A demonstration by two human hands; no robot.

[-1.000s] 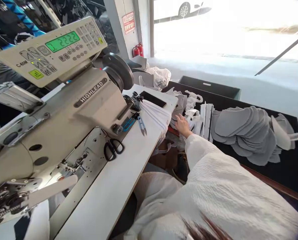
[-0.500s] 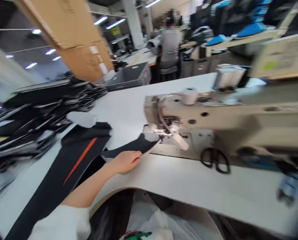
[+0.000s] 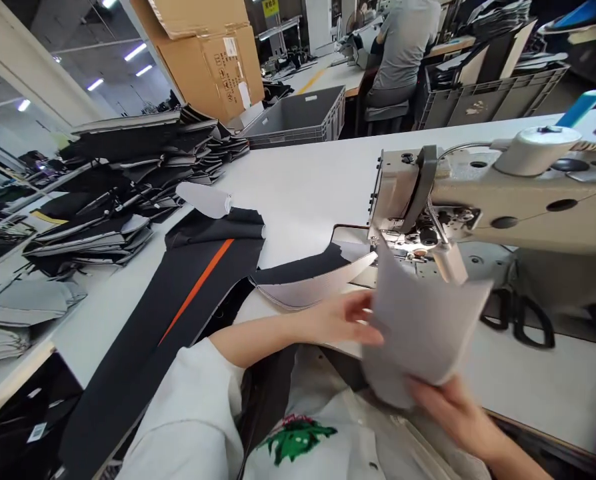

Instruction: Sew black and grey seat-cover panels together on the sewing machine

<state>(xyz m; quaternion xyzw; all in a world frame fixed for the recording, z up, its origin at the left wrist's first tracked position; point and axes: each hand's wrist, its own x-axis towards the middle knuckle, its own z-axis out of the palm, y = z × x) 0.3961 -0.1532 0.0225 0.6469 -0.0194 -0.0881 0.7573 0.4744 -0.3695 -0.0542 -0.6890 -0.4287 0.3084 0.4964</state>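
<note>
A curved grey fabric piece (image 3: 418, 327) is held up in front of the sewing machine head (image 3: 413, 200), with my left hand (image 3: 338, 319) at its left edge and my right hand (image 3: 453, 413) at its lower edge. Below the needle area lies a curved black panel with a pale lining (image 3: 308, 280). A long black panel with an orange stripe (image 3: 193, 300) stretches across the white sewing table (image 3: 303, 193), close to my left forearm. Black-handled scissors (image 3: 515, 320) rest to the right of the machine.
Stacks of black panels (image 3: 113, 193) and grey pieces (image 3: 28, 303) lie at the table's left. Behind stand a grey plastic crate (image 3: 298, 117), cardboard boxes (image 3: 208, 60) and a seated co-worker (image 3: 403, 53). The machine head overhangs the right side.
My view has swung from the window and stacked grey pieces to the machine front. My left hand has moved off the black panel, and a grey piece is now held up in both hands.
</note>
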